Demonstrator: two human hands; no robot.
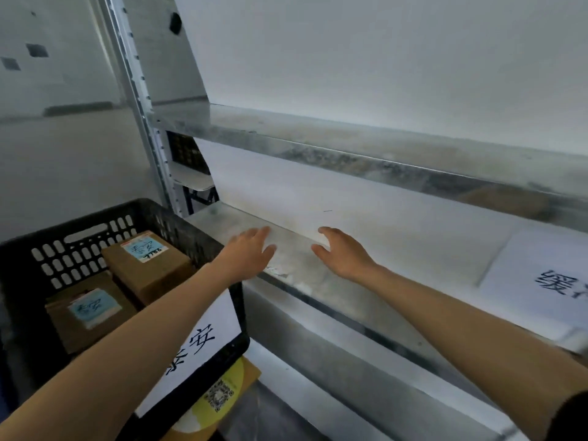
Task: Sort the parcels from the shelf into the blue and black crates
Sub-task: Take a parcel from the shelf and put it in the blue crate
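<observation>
A metal shelf [318, 268] runs across the view, its middle board bare where my hands are. My left hand [249, 249] and my right hand [342, 253] both reach over the shelf's front edge with straight fingers, holding nothing. To the left stands a black crate [79, 230] with a white paper label [203, 342] on its side. Inside it lie two brown cardboard parcels: one [149, 265] at the back with a blue sticker, and one [89, 310] in front with a similar sticker. No blue crate is in view.
An upper shelf board [366, 148] overhangs the hands. A white paper sign [547, 281] lies on the shelf at the right. A yellow package with a QR code [219, 396] sits below the crate. The shelf upright [140, 100] stands at the left.
</observation>
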